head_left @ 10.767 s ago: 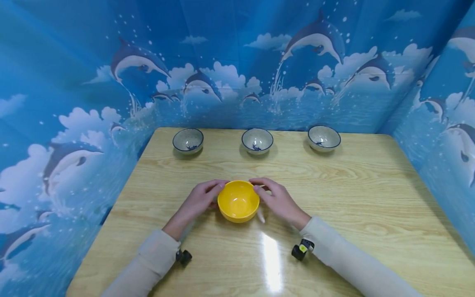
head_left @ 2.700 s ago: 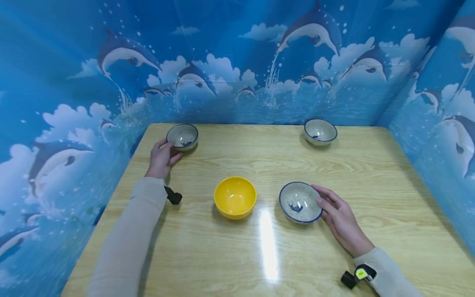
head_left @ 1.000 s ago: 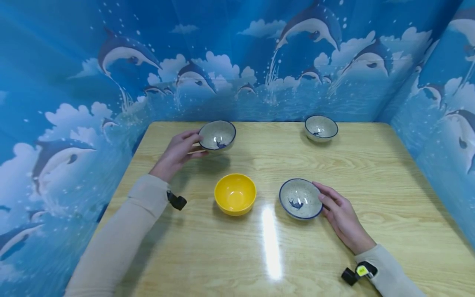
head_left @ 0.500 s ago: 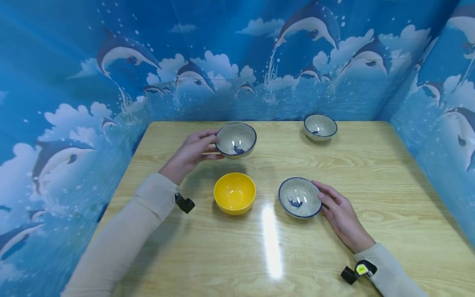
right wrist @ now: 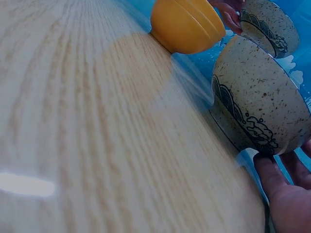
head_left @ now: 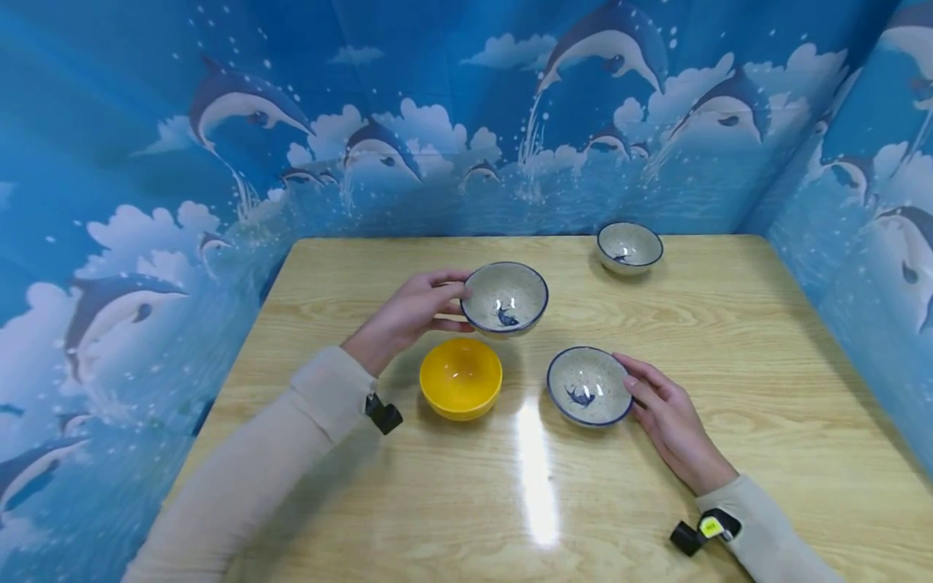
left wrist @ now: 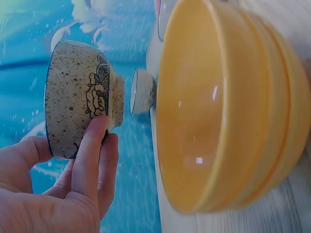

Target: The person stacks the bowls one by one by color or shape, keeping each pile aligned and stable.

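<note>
My left hand grips a speckled grey bowl with a blue rim and a fish painted inside. Thumb at the rim and fingers below it, the hand holds this bowl raised behind the yellow bowl. In the left wrist view, the held bowl shows a dark wave pattern near its foot. On the right, a matching bowl stands on the table, its right side held by my right hand. The right wrist view shows fingers low against that bowl's wall.
A third matching bowl stands near the back edge of the wooden table, right of centre. Behind and beside the table hangs a blue dolphin-print cloth. Light glares off the tabletop right of the yellow bowl.
Earlier both hands were at the yellow bowl. Since then the middle grey bowl came forward right under my right hand, which now stays still. My left hand lifted the back-left bowl and carried it rightward.
</note>
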`<state>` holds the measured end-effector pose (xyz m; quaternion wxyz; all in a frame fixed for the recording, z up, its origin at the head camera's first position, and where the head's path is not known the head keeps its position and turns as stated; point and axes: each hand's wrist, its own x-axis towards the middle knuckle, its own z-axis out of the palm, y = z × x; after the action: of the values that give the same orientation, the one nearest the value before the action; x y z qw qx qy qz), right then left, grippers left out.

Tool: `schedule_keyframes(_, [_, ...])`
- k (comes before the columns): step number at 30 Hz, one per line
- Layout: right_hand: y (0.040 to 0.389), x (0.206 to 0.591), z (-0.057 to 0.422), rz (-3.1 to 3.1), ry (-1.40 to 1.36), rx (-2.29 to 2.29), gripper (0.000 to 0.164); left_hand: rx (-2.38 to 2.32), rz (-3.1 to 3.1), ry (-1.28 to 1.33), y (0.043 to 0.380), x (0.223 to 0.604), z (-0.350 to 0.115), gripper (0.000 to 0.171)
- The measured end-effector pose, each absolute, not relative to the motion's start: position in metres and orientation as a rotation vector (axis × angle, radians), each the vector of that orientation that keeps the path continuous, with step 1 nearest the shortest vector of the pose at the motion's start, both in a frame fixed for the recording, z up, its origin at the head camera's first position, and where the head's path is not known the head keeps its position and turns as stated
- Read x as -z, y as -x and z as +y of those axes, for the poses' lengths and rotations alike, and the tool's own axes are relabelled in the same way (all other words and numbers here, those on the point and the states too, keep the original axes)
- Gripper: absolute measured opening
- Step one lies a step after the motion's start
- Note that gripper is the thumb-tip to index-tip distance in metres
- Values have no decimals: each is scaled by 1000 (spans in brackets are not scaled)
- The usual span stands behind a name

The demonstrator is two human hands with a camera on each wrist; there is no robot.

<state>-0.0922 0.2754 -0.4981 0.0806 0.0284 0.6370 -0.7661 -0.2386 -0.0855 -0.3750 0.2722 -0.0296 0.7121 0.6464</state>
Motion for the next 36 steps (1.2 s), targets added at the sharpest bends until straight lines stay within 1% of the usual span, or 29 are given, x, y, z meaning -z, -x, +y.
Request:
schedule_keyframes(10, [93,497,276,1912,-87,2271,52,-1627,1908,49,225,373,-56,39])
schedule_keyframes(26, [93,499,277,1896,-76,2287,47,-1543,1869,-57,210,384,-19,44])
schedule_keyframes(28, [93,499,277,1892,-83,2295,44,-1533,1868,-68,208,387,-14,44])
schedule_keyframes(33, [93,500,278,1868,-102,2339,31,-1510,1874,-86,204,389,-4,45])
schedule_keyframes(36, [93,500,278,1857,-110,2357,29,-1496,1872,-103,202,389,1,45])
